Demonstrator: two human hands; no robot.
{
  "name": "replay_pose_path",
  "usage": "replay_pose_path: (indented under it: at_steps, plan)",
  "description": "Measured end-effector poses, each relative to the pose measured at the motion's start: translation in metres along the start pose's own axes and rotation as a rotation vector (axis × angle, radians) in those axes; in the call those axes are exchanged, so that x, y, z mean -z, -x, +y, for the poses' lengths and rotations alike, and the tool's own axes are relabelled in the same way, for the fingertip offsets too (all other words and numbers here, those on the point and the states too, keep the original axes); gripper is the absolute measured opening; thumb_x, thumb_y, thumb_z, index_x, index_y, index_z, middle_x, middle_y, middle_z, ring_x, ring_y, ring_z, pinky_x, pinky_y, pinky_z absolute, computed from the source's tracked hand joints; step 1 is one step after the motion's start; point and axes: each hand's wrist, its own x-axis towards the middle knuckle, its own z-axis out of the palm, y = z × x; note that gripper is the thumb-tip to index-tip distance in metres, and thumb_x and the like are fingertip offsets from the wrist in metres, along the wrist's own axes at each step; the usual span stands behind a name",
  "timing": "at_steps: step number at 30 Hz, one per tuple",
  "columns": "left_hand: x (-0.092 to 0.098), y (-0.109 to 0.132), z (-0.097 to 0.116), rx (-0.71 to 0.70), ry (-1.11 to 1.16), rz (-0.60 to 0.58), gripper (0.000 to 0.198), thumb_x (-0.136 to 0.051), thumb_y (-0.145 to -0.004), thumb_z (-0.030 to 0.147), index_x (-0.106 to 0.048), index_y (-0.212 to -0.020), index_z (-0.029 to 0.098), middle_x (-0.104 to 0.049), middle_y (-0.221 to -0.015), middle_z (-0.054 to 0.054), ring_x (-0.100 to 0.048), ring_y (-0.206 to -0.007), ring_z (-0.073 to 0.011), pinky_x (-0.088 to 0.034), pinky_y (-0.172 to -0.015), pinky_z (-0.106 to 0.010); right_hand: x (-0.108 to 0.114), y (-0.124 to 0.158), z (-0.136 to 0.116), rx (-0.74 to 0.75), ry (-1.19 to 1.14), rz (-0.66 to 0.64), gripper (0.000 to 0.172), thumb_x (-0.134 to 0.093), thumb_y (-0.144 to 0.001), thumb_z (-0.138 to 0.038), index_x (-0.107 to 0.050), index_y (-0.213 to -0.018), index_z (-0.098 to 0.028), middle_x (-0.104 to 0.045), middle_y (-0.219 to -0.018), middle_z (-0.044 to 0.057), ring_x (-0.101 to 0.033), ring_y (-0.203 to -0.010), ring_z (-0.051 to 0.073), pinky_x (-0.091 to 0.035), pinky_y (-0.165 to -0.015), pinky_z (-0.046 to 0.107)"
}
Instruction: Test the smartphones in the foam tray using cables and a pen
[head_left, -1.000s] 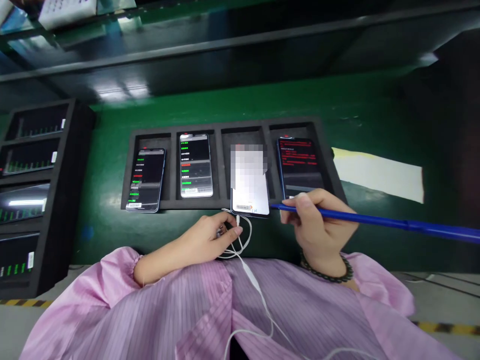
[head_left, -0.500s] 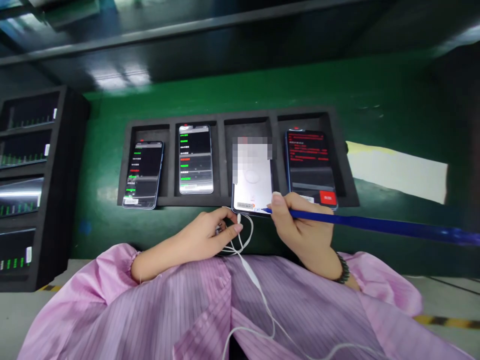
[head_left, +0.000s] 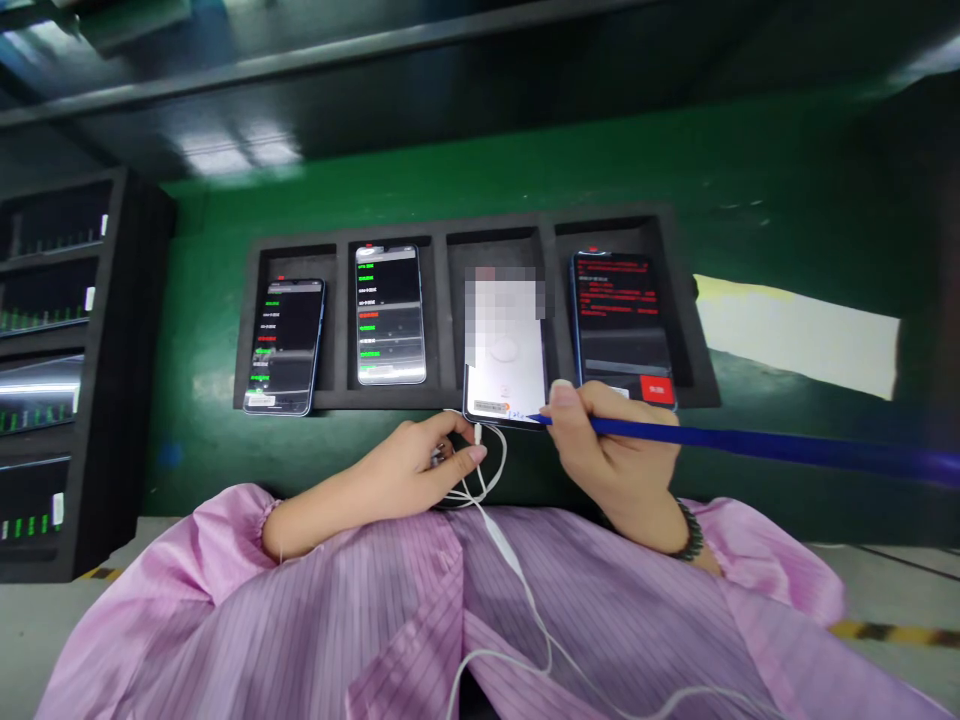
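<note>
My left hand (head_left: pixel 424 470) pinches the white plug of an earphone cable (head_left: pixel 504 545) at the lower edge of a phone with a bright white screen (head_left: pixel 506 350). This phone lies in the third compartment of a black foam tray (head_left: pixel 340 330), its lower end over the front rim. Between thumb and fingers, my right hand (head_left: pixel 619 450) grips a long blue stylus (head_left: pixel 712 440). Its tip is at the screen's lower right, beside small blue marks. The top of that screen is pixelated. Right of it, a phone with red text (head_left: pixel 619 320) is partly covered by my right hand.
Two phones with green and red lists, the left one (head_left: pixel 285 345) and the second one (head_left: pixel 390 320), lie in the tray. A dark rack (head_left: pixel 112 370) with several lit phones stands at left. A white paper strip (head_left: pixel 810 335) lies right, on the green tabletop (head_left: pixel 420 185).
My right hand and the stylus have shifted slightly to the right. The blue marks on the white screen reach a little further right. My left hand stays on the plug.
</note>
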Motion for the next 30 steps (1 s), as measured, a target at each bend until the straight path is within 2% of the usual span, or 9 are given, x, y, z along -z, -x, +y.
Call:
replay_pose_path:
  at_steps: [2, 4, 7, 10, 16, 21, 24, 30]
  plan:
    - [0.0, 0.0, 0.0, -0.002, 0.003, -0.003, 0.023, -0.053, -0.097, 0.04, -0.058, -0.101, 0.017, -0.05, -0.059, 0.007, -0.046, -0.051, -0.0094, -0.033, -0.054, -0.025, -0.001, -0.001, 0.003, 0.068, -0.036, 0.024, 0.027, -0.06, -0.096, -0.018, -0.056, -0.069, -0.021, -0.056, -0.056, -0.005, -0.05, -0.05, 0.009, -0.039, -0.053, 0.025]
    - [0.0, 0.0, 0.0, -0.006, 0.007, -0.006, 0.022, -0.053, -0.097, 0.039, -0.057, -0.101, 0.017, -0.049, -0.058, 0.008, -0.046, -0.051, -0.0095, -0.033, -0.054, -0.025, -0.005, -0.003, 0.005, 0.206, 0.028, 0.006, 0.015, -0.061, -0.096, -0.018, -0.064, -0.081, -0.021, -0.068, -0.069, -0.002, -0.059, -0.066, 0.014, -0.041, -0.069, 0.032]
    - [-0.001, -0.001, 0.0, -0.019, 0.016, 0.002, 0.021, -0.053, -0.096, 0.038, -0.056, -0.098, 0.017, -0.05, -0.059, 0.007, -0.047, -0.052, -0.01, -0.034, -0.055, -0.025, -0.013, -0.007, 0.005, 0.354, 0.244, -0.082, 0.011, -0.061, -0.097, -0.023, -0.069, -0.09, -0.023, -0.077, -0.088, -0.001, -0.064, -0.093, 0.022, -0.03, -0.079, 0.039]
    - [-0.002, -0.002, 0.0, -0.035, 0.025, 0.008, 0.021, -0.053, -0.095, 0.038, -0.054, -0.096, 0.018, -0.049, -0.06, 0.007, -0.047, -0.053, -0.0104, -0.035, -0.056, -0.026, -0.018, -0.008, 0.002, 0.369, 0.297, -0.175, 0.017, -0.057, -0.101, -0.029, -0.071, -0.093, -0.024, -0.079, -0.097, 0.0, -0.063, -0.109, 0.026, -0.025, -0.081, 0.041]
    - [-0.002, 0.0, 0.001, -0.039, 0.046, 0.006, 0.019, -0.053, -0.095, 0.037, -0.053, -0.094, 0.018, -0.049, -0.059, 0.007, -0.046, -0.052, -0.0101, -0.035, -0.056, -0.026, -0.014, -0.007, 0.003, 0.345, 0.292, -0.16, 0.018, -0.055, -0.1, -0.026, -0.072, -0.094, -0.025, -0.079, -0.087, -0.002, -0.065, -0.105, 0.024, -0.024, -0.083, 0.041]
    - [-0.002, 0.0, 0.0, -0.023, 0.048, -0.003, 0.02, -0.053, -0.095, 0.038, -0.053, -0.094, 0.018, -0.05, -0.06, 0.007, -0.045, -0.052, -0.01, -0.034, -0.055, -0.026, -0.011, -0.007, 0.006, 0.358, 0.298, -0.191, 0.016, -0.056, -0.099, -0.026, -0.071, -0.102, -0.025, -0.079, -0.099, 0.001, -0.064, -0.109, 0.027, -0.025, -0.083, 0.043]
    - [-0.002, -0.001, 0.0, -0.025, 0.034, -0.003, 0.02, -0.053, -0.095, 0.038, -0.055, -0.095, 0.018, -0.051, -0.062, 0.007, -0.047, -0.054, -0.0102, -0.036, -0.056, -0.026, -0.009, -0.007, 0.009, 0.326, 0.325, -0.166, 0.014, -0.056, -0.099, -0.026, -0.07, -0.102, -0.024, -0.078, -0.107, 0.003, -0.063, -0.111, 0.029, -0.026, -0.083, 0.044]
    - [-0.002, 0.0, 0.002, -0.027, 0.034, -0.01, 0.018, -0.053, -0.096, 0.036, -0.055, -0.097, 0.018, -0.05, -0.06, 0.007, -0.046, -0.052, -0.0098, -0.035, -0.056, -0.025, -0.011, -0.006, 0.01, 0.275, 0.328, -0.103, 0.016, -0.052, -0.101, -0.028, -0.066, -0.097, -0.022, -0.079, -0.102, 0.001, -0.064, -0.108, 0.029, -0.026, -0.085, 0.045]
